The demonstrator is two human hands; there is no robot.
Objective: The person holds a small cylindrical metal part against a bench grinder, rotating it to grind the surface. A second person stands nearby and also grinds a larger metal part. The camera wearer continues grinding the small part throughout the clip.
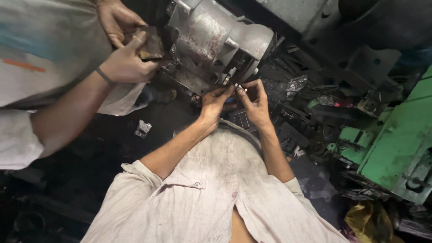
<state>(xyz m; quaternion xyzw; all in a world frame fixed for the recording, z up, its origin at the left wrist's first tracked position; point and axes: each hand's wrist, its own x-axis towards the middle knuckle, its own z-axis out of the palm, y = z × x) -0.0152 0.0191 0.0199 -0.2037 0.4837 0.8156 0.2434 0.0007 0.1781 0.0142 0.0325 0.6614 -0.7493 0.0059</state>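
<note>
A: What's biggest in view?

B: Grey metal housing [216,38], scuffed with reddish stains, top centre. Green machine body [400,139] at the right edge. Dark, oily clutter of metal parts [315,112] between them.

A: Who's at it?

B: Wearer in a pale, stained shirt [216,193], both forearms reaching up toward the housing's lower edge. A second person at upper left, light shirt, band on the wrist; that co-worker's hands [126,45] grip a dark brownish block [150,45] against the housing's left side.

A: Wearer's hands?

B: Left hand [213,101] and right hand [254,101] meet just below the housing, fingertips almost touching each other. Both are curled in a pinch.

A: Pinching what?

B: A small shiny metal piece [238,87], bright at the tip, sits between the fingertips of both hands, just under the housing's bottom corner. Right thumb and forefinger closed tight on it. Left fingers closed at the same spot; can't tell whether they clamp the piece or only steady it.

A: Anything smaller?

B: Crumpled foil scrap [143,128] on the dark floor, left of the wearer's left forearm.
</note>
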